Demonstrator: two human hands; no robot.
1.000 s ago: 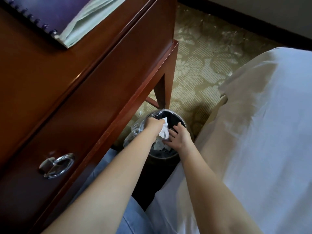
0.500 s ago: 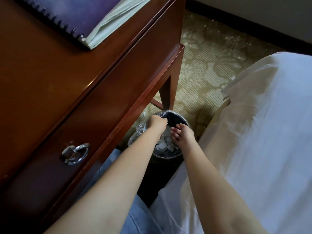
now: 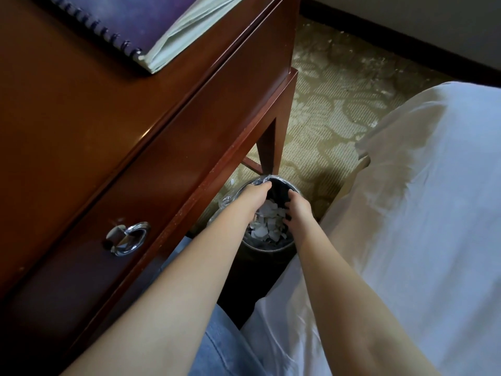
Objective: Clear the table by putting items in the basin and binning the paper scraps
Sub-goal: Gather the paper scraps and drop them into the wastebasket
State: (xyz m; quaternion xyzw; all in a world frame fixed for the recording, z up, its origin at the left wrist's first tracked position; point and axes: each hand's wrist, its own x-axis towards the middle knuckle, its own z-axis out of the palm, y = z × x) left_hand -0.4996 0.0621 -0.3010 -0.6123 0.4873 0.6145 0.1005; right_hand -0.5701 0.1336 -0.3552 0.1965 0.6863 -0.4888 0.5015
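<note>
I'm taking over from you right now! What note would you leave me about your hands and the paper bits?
Left hand: over the small round black bin with clear liner, fingers curled; unclear if it holds anything.
Right hand: over the bin too, fingers pointing down; grip unclear.
White torn paper scraps: piled inside the bin.
Done: scraps binned.
Left: check both hands are empty; the basin is out of view; a purple spiral-bound notebook lies on the brown wooden table.
</note>
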